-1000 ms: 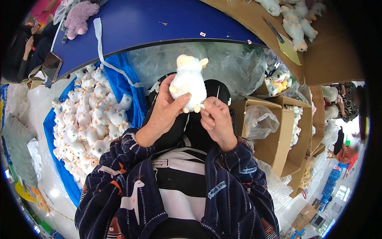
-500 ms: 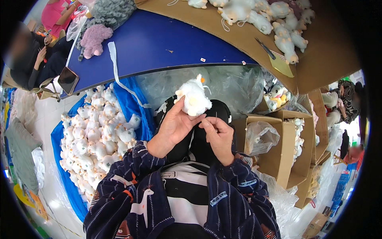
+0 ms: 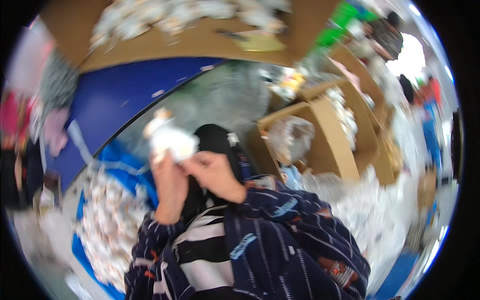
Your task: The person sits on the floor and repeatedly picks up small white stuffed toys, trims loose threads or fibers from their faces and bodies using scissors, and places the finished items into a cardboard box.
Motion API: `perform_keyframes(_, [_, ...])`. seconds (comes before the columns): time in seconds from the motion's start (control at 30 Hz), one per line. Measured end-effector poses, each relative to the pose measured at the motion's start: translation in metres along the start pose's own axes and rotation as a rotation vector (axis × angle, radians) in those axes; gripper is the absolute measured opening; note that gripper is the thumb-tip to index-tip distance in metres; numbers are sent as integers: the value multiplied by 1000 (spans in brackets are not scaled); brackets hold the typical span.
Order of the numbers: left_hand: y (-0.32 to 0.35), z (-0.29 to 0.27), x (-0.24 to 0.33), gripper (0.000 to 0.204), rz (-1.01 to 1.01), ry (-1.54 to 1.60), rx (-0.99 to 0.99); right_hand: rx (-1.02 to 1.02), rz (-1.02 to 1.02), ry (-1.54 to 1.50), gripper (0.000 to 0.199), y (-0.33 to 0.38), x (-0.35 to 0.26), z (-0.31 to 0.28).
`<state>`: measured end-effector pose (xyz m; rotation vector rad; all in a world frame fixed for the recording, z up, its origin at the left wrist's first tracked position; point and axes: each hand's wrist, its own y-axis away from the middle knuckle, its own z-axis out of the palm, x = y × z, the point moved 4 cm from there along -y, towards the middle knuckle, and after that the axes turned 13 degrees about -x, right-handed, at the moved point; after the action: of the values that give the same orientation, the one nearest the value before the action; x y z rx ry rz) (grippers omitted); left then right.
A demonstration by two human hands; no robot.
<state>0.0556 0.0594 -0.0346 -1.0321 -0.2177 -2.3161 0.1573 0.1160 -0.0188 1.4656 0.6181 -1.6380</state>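
A small white plush animal (image 3: 173, 140) with orange-tipped ears sits above my lap, smeared by motion. My left hand (image 3: 170, 189) is closed around its lower side. Close by on the right, my right hand (image 3: 217, 175) has its fingers pressed together against the toy's base. Whatever those fingertips pinch is too blurred to make out. To the left, many similar white plush toys (image 3: 111, 225) fill a blue sack (image 3: 80, 252).
A blue table (image 3: 110, 97) lies ahead, bearing a large cardboard box (image 3: 120, 61) of white toys with a dark-handled tool on its flap. Open cardboard boxes (image 3: 342, 155) stand at the right, one holding a clear plastic bag (image 3: 291, 137). Other people are at both sides.
My view has swung to the right and blurred, so the table and sack appear turned. My right hand has come up against the toy, which stays in my left hand.
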Motion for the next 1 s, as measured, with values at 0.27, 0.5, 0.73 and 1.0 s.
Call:
perform_keyframes(0.27, [8,12,0,47,44,-256,-36,-57,-59,-424,19,1,5,-16])
perform_keyframes(0.5, [9,-6,-2,42,-163,-247,-47,380,-180,-632,13,73,-28,-158])
perform_keyframes(0.73, [4,-14,-4,31,-156,-170,4,724,-381,-527,33,117,-18,-261])
perform_keyframes(1.0, [-13,-20,-10,13,-137,-312,-106,315,-408,663,18,-30,-116,-152])
